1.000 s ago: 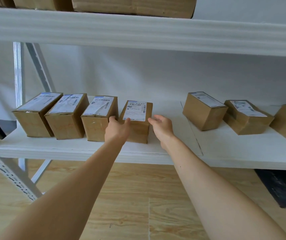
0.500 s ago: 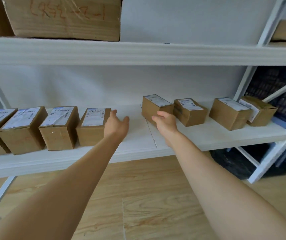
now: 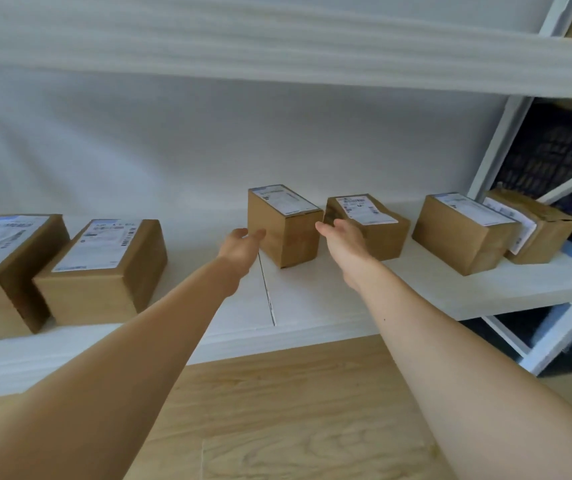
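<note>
As both hands reach with fingers spread, gripping nothing, the target carton (image 3: pixel 286 233) stands upright on the white shelf (image 3: pixel 312 296), at twelve o'clock from the viewer. The left hand (image 3: pixel 241 249) sits at the carton's eight o'clock, fingertips at or just short of its left face; contact cannot be confirmed. The right hand (image 3: pixel 343 242) lies at its three o'clock, in front of the neighbouring carton (image 3: pixel 378 226). Risk: the gap between the two cartons is narrow, so the right fingers may catch the neighbour and shove it back. An uneven squeeze could twist the target carton, which stands skewed to the shelf edge.
</note>
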